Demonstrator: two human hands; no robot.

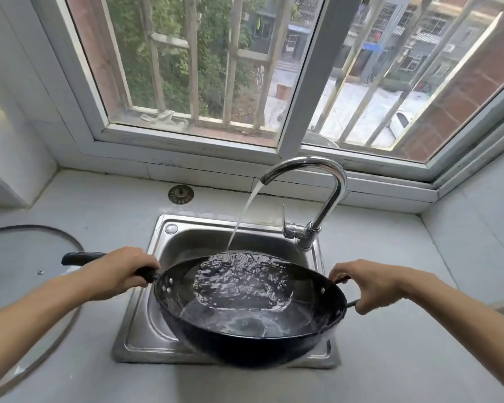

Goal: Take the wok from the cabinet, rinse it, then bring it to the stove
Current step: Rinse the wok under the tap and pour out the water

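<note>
Pale grey tabletop (376, 359) under a barred window (204, 68), with a steel sink (134, 330) set into it. Held over the sink: a black wok (245, 335), tipped a little away from the viewer so that water pools toward its far side instead of spilling forward. Running from a curved tap (329, 181): a stream of water (242, 219) landing near the far rim, churning the pool inside. Left hand (120, 271) curled tight round the long handle (79, 257); right hand (367, 283) gripping the small loop handle on the opposite rim. Probably two hands because a wok filling with water grows heavy and needs steadying. Lying flat on the tabletop at far left, out of the way: a glass lid (26, 251). Resting behind the sink: a drain plug (181, 194). Rinsing under way; stove not in view.
</note>
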